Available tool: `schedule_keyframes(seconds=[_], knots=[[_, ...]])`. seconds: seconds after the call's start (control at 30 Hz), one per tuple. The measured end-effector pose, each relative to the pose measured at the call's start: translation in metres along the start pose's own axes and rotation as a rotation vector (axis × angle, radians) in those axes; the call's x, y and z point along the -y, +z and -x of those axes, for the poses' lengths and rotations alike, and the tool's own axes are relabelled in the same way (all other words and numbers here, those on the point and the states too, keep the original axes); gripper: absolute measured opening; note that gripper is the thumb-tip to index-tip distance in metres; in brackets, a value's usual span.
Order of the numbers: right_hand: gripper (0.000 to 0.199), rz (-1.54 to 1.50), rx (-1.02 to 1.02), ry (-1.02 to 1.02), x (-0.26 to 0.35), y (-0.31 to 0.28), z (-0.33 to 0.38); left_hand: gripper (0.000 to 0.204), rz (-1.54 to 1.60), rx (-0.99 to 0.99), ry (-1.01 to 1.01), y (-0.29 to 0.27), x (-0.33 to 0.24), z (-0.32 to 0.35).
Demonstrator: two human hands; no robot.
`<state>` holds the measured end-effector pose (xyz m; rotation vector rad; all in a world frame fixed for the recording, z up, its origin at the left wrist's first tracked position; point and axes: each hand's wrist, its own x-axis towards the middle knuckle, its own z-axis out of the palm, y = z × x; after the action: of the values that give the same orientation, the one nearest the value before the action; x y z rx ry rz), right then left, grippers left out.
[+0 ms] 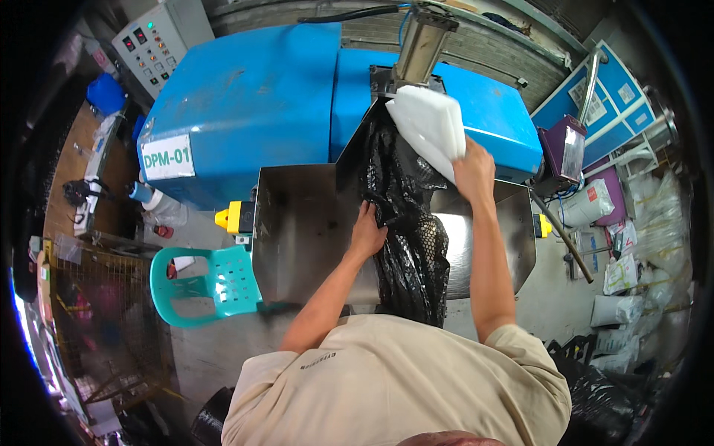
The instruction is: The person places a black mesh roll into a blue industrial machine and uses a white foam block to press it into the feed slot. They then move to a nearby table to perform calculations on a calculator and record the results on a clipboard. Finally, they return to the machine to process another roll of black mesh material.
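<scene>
My right hand (pixel 474 172) grips the lower right edge of a thick white slab (pixel 428 123) that looks like foam. Its upper end leans into the machine's feed opening, below a metal cylinder (pixel 420 56). A long sheet of crinkled black plastic (pixel 401 245) runs from that opening over the metal tray (pixel 297 223) and down toward my body. At its left edge, my left hand (pixel 368 232) is closed on the black plastic. Part of the plastic shows a mesh-like pattern. The fingertips of my right hand are partly hidden by the slab.
A large blue machine (pixel 245 97) stands behind the tray, with a control cabinet (pixel 152 48) at its far left. Yellow boxes (pixel 239 217) flank the tray. A teal chair (pixel 204 286) is at left. Clear plastic bags (pixel 654 245) and a slanted metal bar (pixel 563 238) are at right.
</scene>
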<state>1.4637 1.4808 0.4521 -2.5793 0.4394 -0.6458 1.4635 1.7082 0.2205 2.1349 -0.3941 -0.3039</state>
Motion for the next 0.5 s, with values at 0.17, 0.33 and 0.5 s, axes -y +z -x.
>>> schedule_keyframes(seconds=[0.17,0.33,0.5], knots=[[0.059,-0.047,-0.076,-0.209,0.018,0.058,0.080,0.076,-0.026,0.074,-0.026,0.016,0.007,-0.018],[0.050,0.087,-0.078,-0.146,-0.032,0.149,0.036,0.068,-0.019,0.076,-0.001,0.023,0.006,-0.040],[0.037,0.254,-0.131,-0.095,-0.053,0.175,-0.035,0.063,-0.063,0.107,-0.104,0.036,-0.011,-0.056]])
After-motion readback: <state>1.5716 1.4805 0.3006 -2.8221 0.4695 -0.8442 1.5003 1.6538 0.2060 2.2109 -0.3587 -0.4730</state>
